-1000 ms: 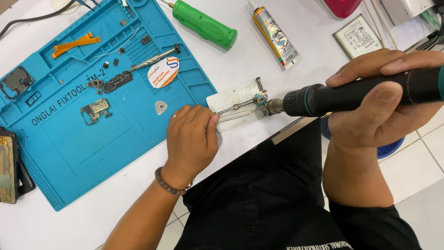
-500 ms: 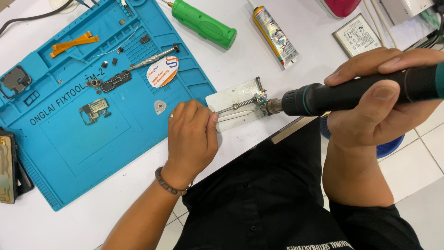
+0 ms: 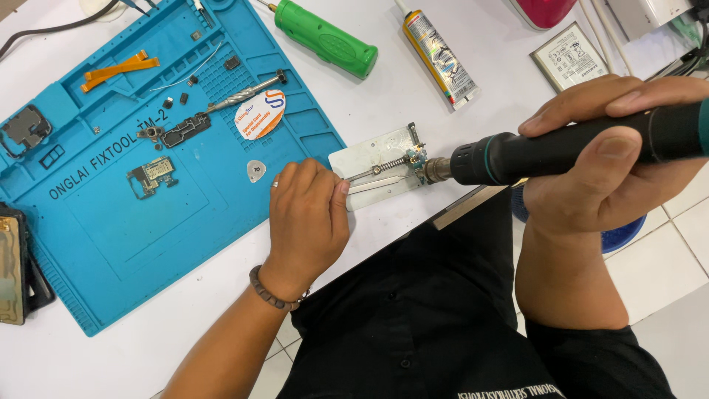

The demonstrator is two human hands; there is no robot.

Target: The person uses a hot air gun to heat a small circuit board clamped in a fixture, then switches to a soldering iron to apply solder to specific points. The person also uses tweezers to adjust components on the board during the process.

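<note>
Barely shifted since earlier. Right hand (image 3: 613,162) clenched on hot-air tool (image 3: 561,148), nozzle at small board (image 3: 415,158) on holder (image 3: 377,166), tabletop edge. Left hand (image 3: 306,222) gripped tweezers (image 3: 377,171). Risk: lingering heat scorching board.

a white worktable (image 3: 384,96) stands over a pale tiled floor (image 3: 679,273), evenly lit.

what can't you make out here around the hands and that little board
- Head view: left hand hides its own fingertips and the tweezers' grip end.
- Small circuit board on the metal holder plate: parts too small to tell.
- Black handheld tool in the right hand: rear end cut off by the right edge; whether its nozzle touches the board is unclear.
- Dark device: cut off by the left edge.
</note>
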